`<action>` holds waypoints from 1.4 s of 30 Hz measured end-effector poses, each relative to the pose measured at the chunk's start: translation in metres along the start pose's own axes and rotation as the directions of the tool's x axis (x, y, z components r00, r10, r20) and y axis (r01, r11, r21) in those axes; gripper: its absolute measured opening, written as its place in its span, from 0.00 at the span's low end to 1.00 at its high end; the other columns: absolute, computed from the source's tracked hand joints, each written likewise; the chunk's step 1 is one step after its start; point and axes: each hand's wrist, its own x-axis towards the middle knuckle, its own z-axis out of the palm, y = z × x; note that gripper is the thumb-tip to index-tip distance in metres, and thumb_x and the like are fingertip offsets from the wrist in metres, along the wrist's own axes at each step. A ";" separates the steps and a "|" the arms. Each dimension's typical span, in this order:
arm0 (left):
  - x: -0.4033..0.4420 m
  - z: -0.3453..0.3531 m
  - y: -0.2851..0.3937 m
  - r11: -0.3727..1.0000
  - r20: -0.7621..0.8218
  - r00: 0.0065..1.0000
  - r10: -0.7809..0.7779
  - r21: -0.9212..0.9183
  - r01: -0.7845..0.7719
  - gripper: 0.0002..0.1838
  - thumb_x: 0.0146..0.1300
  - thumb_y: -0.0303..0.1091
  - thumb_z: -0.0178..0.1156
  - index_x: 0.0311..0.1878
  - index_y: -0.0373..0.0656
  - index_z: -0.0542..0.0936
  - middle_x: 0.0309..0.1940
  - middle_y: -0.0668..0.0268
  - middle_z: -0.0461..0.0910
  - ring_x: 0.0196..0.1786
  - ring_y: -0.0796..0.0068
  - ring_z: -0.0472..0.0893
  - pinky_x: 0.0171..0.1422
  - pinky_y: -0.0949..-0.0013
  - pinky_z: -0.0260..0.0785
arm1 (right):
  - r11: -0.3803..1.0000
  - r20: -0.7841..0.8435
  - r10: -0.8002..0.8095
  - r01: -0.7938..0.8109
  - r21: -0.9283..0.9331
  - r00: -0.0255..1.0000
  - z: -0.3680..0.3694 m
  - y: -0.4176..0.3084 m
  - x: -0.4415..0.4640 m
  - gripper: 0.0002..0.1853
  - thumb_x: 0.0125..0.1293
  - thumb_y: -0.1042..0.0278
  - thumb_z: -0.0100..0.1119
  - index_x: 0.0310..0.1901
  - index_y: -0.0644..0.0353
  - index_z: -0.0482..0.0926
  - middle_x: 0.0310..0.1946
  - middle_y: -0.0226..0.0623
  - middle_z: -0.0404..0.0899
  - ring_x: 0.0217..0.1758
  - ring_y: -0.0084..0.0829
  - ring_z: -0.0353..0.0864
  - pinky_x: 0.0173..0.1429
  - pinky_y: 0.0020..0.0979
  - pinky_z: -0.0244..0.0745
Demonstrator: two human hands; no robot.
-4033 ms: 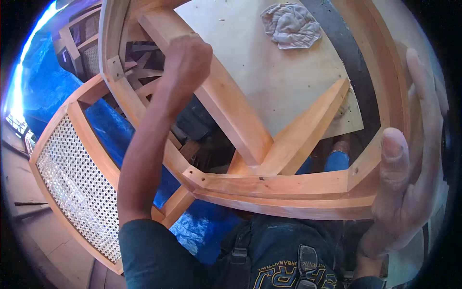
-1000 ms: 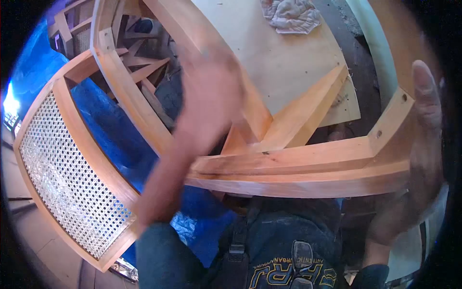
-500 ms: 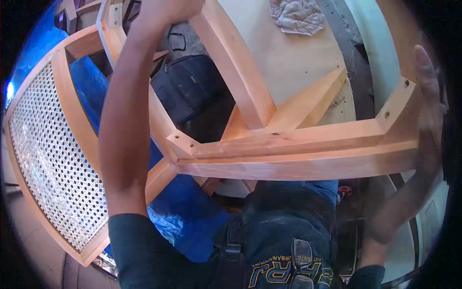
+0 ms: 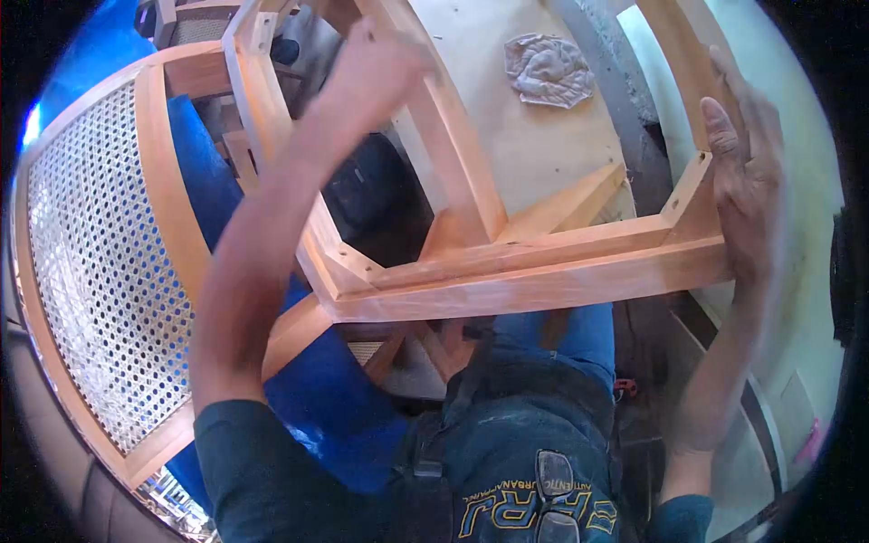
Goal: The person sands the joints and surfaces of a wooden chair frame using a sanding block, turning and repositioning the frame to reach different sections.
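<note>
Wooden frame (image 4: 543,282): curved, pale brown, before the torso, between the two hands; corner holes visible.
Slat (image 4: 457,154): part of the frame, running from the front rail away from the person; angled brace (image 4: 579,204) beside its foot.
Left grip: left hand (image 4: 385,72), blurred, knuckles uppermost; whether closed on wood, or on anything else, cannot tell.
Right grip: right hand (image 4: 749,172), opened out, thumb and fingers extended along the frame's right side.
Hazard, frame: could slip or tip, as judged, should the flat right hand lose its bearing while the left presses.
Hazard, finish: cane panel (image 4: 109,244) stands close by the left corner; a swing of the frame might scuff its border.
Hazard, person: glasses (image 4: 555,466) hang at the shirt front; leaning in could knock them on the rail.
Position to grips: slat directly under the left hand, contact unclear through blur; right side rail against the right hand; front rail nearer the body than either.
Cloth (image 4: 549,71): crumpled, on pale board (image 4: 475,45) beyond the slat.
</note>
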 end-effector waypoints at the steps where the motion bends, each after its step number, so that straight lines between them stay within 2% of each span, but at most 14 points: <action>1: 0.002 -0.002 -0.001 0.999 0.042 0.999 0.000 0.033 -0.002 0.10 0.52 0.31 0.55 0.34 0.55 0.83 0.33 0.68 0.81 0.41 0.71 0.80 0.52 0.58 0.61 | 1.000 -0.019 -0.003 0.003 -0.002 1.000 0.001 -0.001 0.000 0.19 0.67 0.59 0.47 0.56 0.56 0.70 0.49 0.45 0.70 0.52 0.40 0.71 0.56 0.34 0.64; 8: -0.007 -0.068 0.085 0.994 0.618 0.783 0.071 -0.113 -0.001 0.19 0.47 0.24 0.52 0.42 0.55 0.81 0.40 0.64 0.79 0.49 0.65 0.75 0.59 0.60 0.61 | 0.998 0.021 0.067 -0.067 0.019 0.998 -0.002 -0.008 -0.002 0.20 0.68 0.58 0.46 0.59 0.53 0.68 0.51 0.44 0.69 0.55 0.39 0.69 0.59 0.35 0.62; 9: -0.017 -0.070 0.086 0.932 0.482 0.869 0.113 -0.355 0.076 0.21 0.47 0.23 0.52 0.45 0.54 0.80 0.40 0.63 0.79 0.50 0.64 0.75 0.59 0.60 0.61 | 0.995 0.057 0.096 -0.098 0.033 0.994 -0.004 -0.008 -0.003 0.21 0.68 0.57 0.45 0.60 0.52 0.67 0.54 0.43 0.68 0.58 0.38 0.67 0.61 0.35 0.61; 11: -0.042 -0.069 0.080 0.623 0.181 0.981 0.069 -0.776 0.099 0.24 0.47 0.22 0.51 0.51 0.50 0.77 0.40 0.62 0.78 0.51 0.62 0.74 0.59 0.60 0.63 | 0.998 0.033 0.066 -0.067 0.019 0.997 -0.004 -0.004 -0.003 0.20 0.68 0.59 0.45 0.60 0.53 0.68 0.53 0.43 0.69 0.57 0.40 0.67 0.61 0.35 0.61; 13: -0.052 -0.084 0.080 0.194 0.193 0.936 -0.296 -0.947 0.257 0.27 0.50 0.20 0.48 0.57 0.46 0.71 0.40 0.61 0.77 0.45 0.68 0.76 0.55 0.67 0.65 | 0.997 -0.035 0.002 -0.005 -0.081 0.999 -0.003 -0.004 -0.005 0.19 0.67 0.60 0.47 0.59 0.53 0.69 0.52 0.43 0.69 0.57 0.41 0.67 0.60 0.36 0.62; 15: -0.052 -0.089 0.093 -0.386 0.285 0.757 -0.588 -0.921 0.047 0.31 0.54 0.20 0.46 0.65 0.40 0.61 0.37 0.63 0.75 0.41 0.79 0.74 0.49 0.76 0.66 | 0.956 -0.131 -0.121 0.080 -0.282 0.984 -0.005 -0.008 -0.009 0.19 0.66 0.61 0.49 0.57 0.54 0.70 0.52 0.44 0.70 0.57 0.42 0.67 0.60 0.37 0.62; 18: -0.047 -0.092 0.128 -0.662 0.405 0.708 -0.579 -0.740 -0.119 0.32 0.55 0.21 0.47 0.66 0.38 0.57 0.39 0.63 0.74 0.39 0.80 0.73 0.49 0.78 0.65 | 0.942 -0.141 -0.318 0.297 -0.154 0.937 0.012 -0.038 -0.019 0.20 0.59 0.64 0.57 0.53 0.56 0.72 0.46 0.42 0.71 0.49 0.42 0.70 0.55 0.38 0.65; 23: -0.028 -0.085 0.169 -0.703 0.354 0.727 -0.589 -0.668 -0.244 0.29 0.58 0.23 0.54 0.64 0.39 0.61 0.53 0.60 0.71 0.54 0.75 0.72 0.57 0.71 0.66 | 0.879 0.146 -0.149 0.064 0.473 0.978 0.034 -0.091 -0.031 0.19 0.58 0.69 0.57 0.52 0.58 0.72 0.45 0.45 0.74 0.51 0.44 0.72 0.54 0.39 0.67; 26: -0.043 -0.079 0.159 -0.297 0.303 0.725 -0.619 -0.944 0.141 0.25 0.58 0.24 0.54 0.61 0.43 0.66 0.48 0.60 0.76 0.50 0.73 0.76 0.56 0.68 0.67 | 0.822 0.198 -0.045 -0.076 0.564 0.979 0.045 -0.086 -0.030 0.18 0.58 0.74 0.56 0.52 0.57 0.72 0.44 0.44 0.75 0.48 0.43 0.75 0.51 0.36 0.70; 27: -0.047 -0.075 0.148 0.026 0.161 0.683 -0.712 -0.967 0.255 0.22 0.57 0.24 0.53 0.58 0.41 0.70 0.43 0.59 0.76 0.46 0.71 0.75 0.52 0.67 0.67 | 0.814 0.164 -0.062 -0.045 0.579 0.985 0.046 -0.080 -0.029 0.18 0.59 0.75 0.55 0.52 0.56 0.72 0.44 0.44 0.75 0.47 0.43 0.76 0.50 0.35 0.70; 29: -0.050 -0.060 0.118 0.379 -0.091 0.513 -0.854 -0.784 0.491 0.19 0.59 0.30 0.52 0.55 0.39 0.72 0.35 0.57 0.75 0.41 0.65 0.74 0.48 0.64 0.65 | 0.824 0.094 -0.075 0.008 0.567 0.993 0.046 -0.079 -0.030 0.18 0.59 0.80 0.52 0.52 0.55 0.73 0.40 0.43 0.75 0.42 0.44 0.77 0.45 0.34 0.72; 31: -0.051 -0.013 0.083 0.060 0.033 0.194 -0.981 -0.889 0.454 0.22 0.64 0.39 0.49 0.56 0.36 0.69 0.42 0.56 0.74 0.44 0.65 0.74 0.51 0.66 0.66 | 0.879 0.129 -0.083 0.011 0.476 0.988 0.046 -0.081 -0.029 0.20 0.58 0.81 0.53 0.53 0.54 0.72 0.36 0.43 0.74 0.39 0.43 0.76 0.42 0.35 0.71; 34: -0.031 0.028 0.051 -0.734 0.734 0.194 -0.650 -0.673 0.086 0.26 0.64 0.49 0.46 0.57 0.40 0.65 0.43 0.56 0.73 0.43 0.62 0.73 0.50 0.61 0.64 | 0.921 0.152 -0.093 0.027 0.389 0.984 0.048 -0.084 -0.030 0.24 0.55 0.81 0.55 0.55 0.53 0.70 0.32 0.43 0.71 0.34 0.41 0.75 0.39 0.37 0.70; 42: -0.010 0.075 0.049 -0.831 0.729 0.450 -0.515 -0.554 -0.053 0.32 0.64 0.61 0.36 0.55 0.43 0.69 0.39 0.61 0.76 0.39 0.69 0.75 0.45 0.64 0.65 | 0.850 0.302 -0.116 -0.062 0.523 0.946 0.045 -0.080 -0.028 0.18 0.54 0.79 0.57 0.48 0.58 0.75 0.30 0.43 0.70 0.30 0.36 0.74 0.36 0.34 0.71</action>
